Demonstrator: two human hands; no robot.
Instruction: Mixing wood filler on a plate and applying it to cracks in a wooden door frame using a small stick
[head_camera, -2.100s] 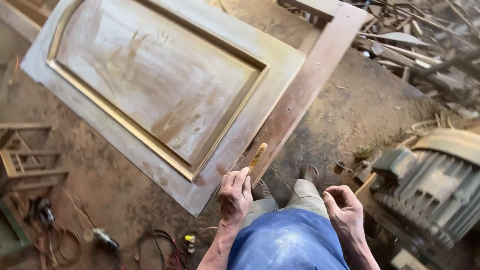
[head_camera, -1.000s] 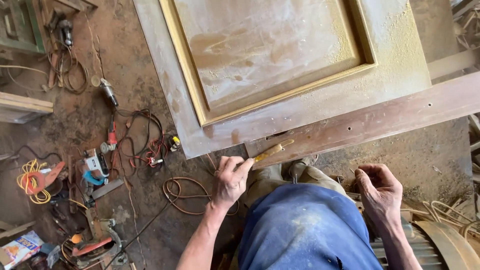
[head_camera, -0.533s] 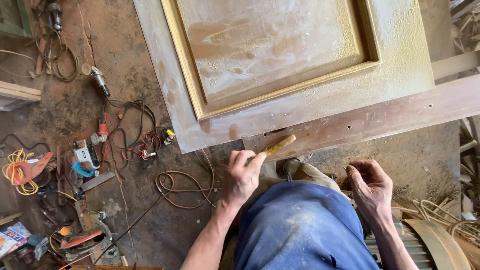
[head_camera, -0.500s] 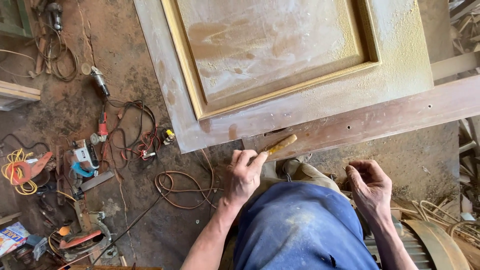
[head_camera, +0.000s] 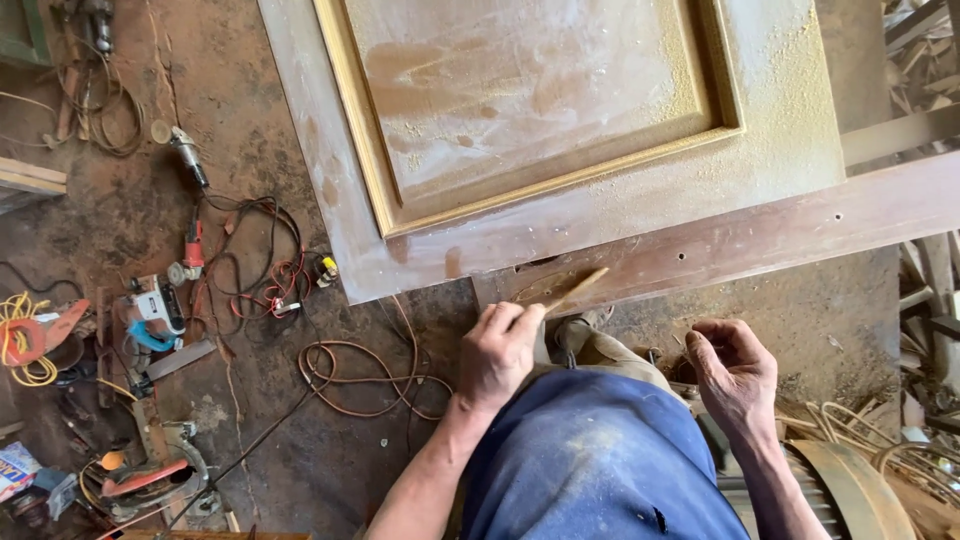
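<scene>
Fingers of your left hand (head_camera: 497, 352) are clamped around a thin wooden stick (head_camera: 574, 291), which angles up toward one o'clock, its tip over the brown plank (head_camera: 760, 238). Your right hand (head_camera: 735, 372), at three o'clock from the left, holds nothing, fingers loosely curled and apart. At twelve o'clock lies the dusty panelled door (head_camera: 560, 120). Out at nine o'clock, power tools (head_camera: 150, 305) and tangled cables (head_camera: 350, 375) litter the floor.

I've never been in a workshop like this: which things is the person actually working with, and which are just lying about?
In hand:
left hand gripping a thin wooden stick
right hand, curled
long wooden beam
panelled door

Lying about:
power drill
coiled cable
yellow cord
</scene>
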